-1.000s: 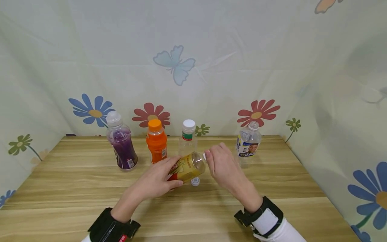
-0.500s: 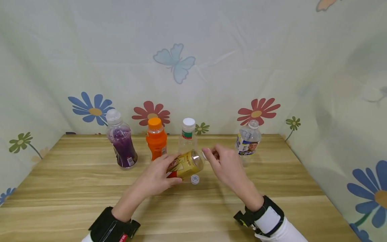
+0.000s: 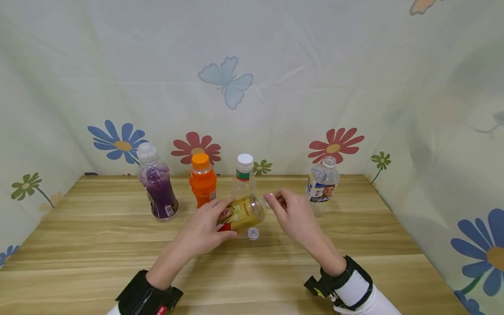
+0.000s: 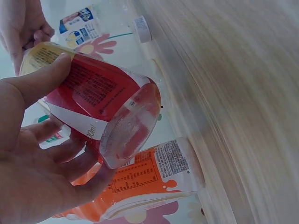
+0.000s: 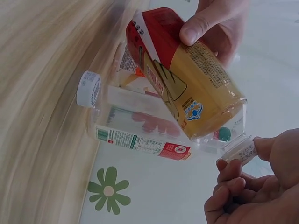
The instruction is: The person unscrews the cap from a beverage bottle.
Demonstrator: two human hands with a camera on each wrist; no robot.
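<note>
A clear plastic bottle (image 3: 242, 214) with a yellow and red label lies tilted in the air over the table, its neck pointing right. My left hand (image 3: 201, 229) grips it round the lower body, thumb on the near side, as the left wrist view also shows. At the neck, my right hand (image 3: 297, 218) pinches a white bottle cap (image 5: 245, 151) between thumb and forefinger, the other fingers curled. The cap sits right at the bottle's mouth. Below the bottle, a loose white cap (image 3: 253, 233) rests on the wooden table (image 3: 252, 280).
Along the back stand a purple-filled bottle (image 3: 160, 190), an orange bottle (image 3: 203, 183) with an orange cap, and a clear bottle (image 3: 243, 186) with a white cap, partly hidden. An uncapped clear bottle (image 3: 323, 183) with a blue and white label stands right. A flowered curtain (image 3: 275, 109) borders the table.
My right hand's fingers have turned at the cap, from knuckles bent over it to thumb and forefinger reaching out to it. The left hand and bottle have hardly moved.
</note>
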